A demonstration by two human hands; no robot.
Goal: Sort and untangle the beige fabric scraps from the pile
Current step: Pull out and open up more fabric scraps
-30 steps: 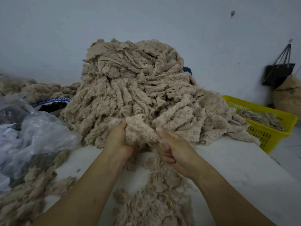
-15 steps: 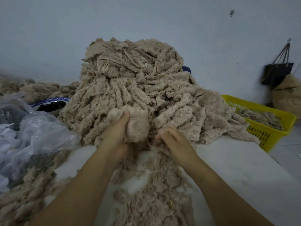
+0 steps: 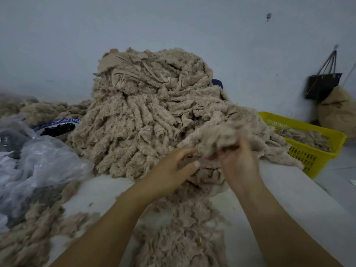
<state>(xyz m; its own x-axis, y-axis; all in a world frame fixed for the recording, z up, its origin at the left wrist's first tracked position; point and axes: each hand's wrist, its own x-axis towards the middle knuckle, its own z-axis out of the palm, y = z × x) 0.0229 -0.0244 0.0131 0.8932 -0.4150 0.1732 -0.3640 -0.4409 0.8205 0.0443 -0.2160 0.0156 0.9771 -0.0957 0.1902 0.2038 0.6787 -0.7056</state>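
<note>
A tall pile of beige fluffy fabric scraps [image 3: 146,112] stands on the white table [image 3: 300,205]. My right hand [image 3: 238,160] grips a blurred clump of scraps [image 3: 221,135] lifted at the pile's lower right. My left hand [image 3: 173,168] sits just left of it with fingers loosely curled, thumb and fingertips touching the scraps at the pile's foot; no firm hold shows. Loose scraps [image 3: 179,234] trail down the table between my forearms.
A yellow plastic basket [image 3: 316,155] with scraps stands at the right, off the table's edge. Clear plastic bags [image 3: 38,162] lie at the left beside a blue-rimmed bowl of dark pieces [image 3: 57,128]. A black bag [image 3: 323,83] hangs on the wall above a tan sack [image 3: 339,110].
Both hands have shifted right. The right hand has lifted a clump off the pile's lower right; the left hand has let go of the wad it held and moved toward the right hand.
</note>
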